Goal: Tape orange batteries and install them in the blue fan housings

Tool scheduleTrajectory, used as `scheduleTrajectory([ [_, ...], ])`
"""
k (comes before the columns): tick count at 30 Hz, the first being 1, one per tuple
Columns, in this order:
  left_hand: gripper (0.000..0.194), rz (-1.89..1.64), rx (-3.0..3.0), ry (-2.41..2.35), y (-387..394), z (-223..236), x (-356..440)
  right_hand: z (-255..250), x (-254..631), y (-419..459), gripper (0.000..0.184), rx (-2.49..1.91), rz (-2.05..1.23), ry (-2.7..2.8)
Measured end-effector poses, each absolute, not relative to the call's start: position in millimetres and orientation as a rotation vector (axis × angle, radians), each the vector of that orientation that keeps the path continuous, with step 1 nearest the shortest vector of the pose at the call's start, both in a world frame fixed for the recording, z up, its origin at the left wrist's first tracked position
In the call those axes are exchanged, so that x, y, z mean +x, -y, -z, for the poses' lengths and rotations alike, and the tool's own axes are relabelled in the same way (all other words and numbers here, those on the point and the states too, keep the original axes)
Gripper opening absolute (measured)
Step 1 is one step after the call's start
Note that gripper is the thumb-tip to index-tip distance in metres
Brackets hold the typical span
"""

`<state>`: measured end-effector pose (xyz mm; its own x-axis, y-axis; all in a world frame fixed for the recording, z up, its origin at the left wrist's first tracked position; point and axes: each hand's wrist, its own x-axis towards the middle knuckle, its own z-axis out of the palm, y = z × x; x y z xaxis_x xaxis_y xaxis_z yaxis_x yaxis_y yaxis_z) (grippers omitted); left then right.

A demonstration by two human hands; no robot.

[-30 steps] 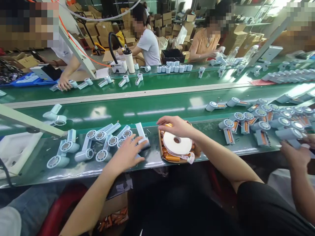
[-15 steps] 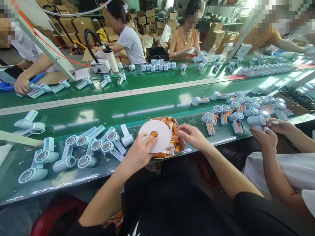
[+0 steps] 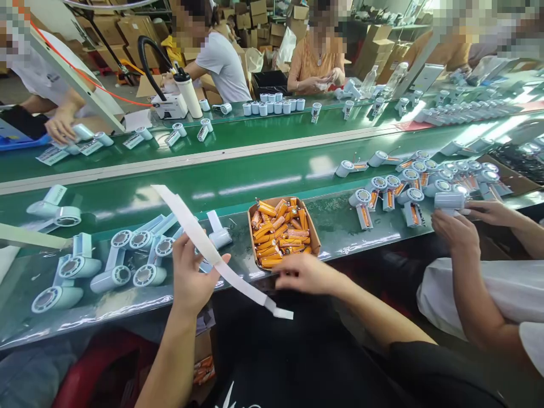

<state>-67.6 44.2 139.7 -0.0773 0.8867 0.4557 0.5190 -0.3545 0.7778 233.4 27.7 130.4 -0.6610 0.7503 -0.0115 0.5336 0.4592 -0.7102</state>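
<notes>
My left hand (image 3: 193, 277) grips a roll of white tape (image 3: 204, 241), now turned almost edge-on and slanting down to the right. A short loose end of the tape hangs at its lower tip, in front of my dark shirt. My right hand (image 3: 310, 276) is at the near edge of a cardboard box (image 3: 317, 241), slightly blurred, its fingers loosely bent and apart with nothing visible in them. Inside the box lie many orange-wrapped battery cells (image 3: 278, 226). Just left of the roll are several pale blue fan housings (image 3: 148, 273), some partly hidden by my left hand.
Right of the box stand more housings (image 3: 363, 198) with orange cells in their handles. A co-worker's hands (image 3: 457, 232) hold one housing there. Across the green conveyor (image 3: 255, 170), other people work beside rows of small parts. A slanted post (image 3: 76, 68) rises at left.
My left hand has moved left, away from above the box, turning the tape roll from face-on to edge-on. The orange cells are uncovered. My right hand has come down and left to the box's near edge.
</notes>
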Motion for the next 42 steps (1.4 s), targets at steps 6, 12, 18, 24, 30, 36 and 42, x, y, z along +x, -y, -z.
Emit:
scheduleTrajectory([
  [6, 0.053, -1.251, 2.14, -1.495, -35.5, -112.1, -50.1, -114.8, 248.9, -75.2, 0.029, -1.566, -0.526, 2.279],
  [12, 0.057, -1.131, 2.442, -1.455, -31.3, -97.1, -41.4, -111.2, 255.2, -80.0, 0.047, -1.575, -0.634, 2.092],
  [18, 0.061, -1.044, 2.518, -1.474, -32.0, -97.9, -39.8, -104.0, 249.6, -82.8, 0.035, -1.629, -0.727, 1.919],
  [24, 0.063, -0.86, 2.684, -1.482, -29.4, -102.5, -37.9, -116.9, 249.4, -72.8, 0.049, -1.18, -1.167, 1.177],
  [30, 0.074, -0.736, 2.804, -1.484, -26.5, -110.3, -31.1, -152.3, 242.7, -53.8, 0.049, -1.207, -1.085, 1.3],
  [36, 0.071, -0.732, 2.895, -1.4, -28.9, -118.7, -35.9, -147.1, 245.7, -58.7, 0.047, -1.17, -1.262, 1.298],
  [42, 0.061, -0.768, 2.875, -1.386, -23.2, -120.1, -20.3, -123.9, 223.8, -58.8, 0.055, -1.05, -1.19, 0.881],
])
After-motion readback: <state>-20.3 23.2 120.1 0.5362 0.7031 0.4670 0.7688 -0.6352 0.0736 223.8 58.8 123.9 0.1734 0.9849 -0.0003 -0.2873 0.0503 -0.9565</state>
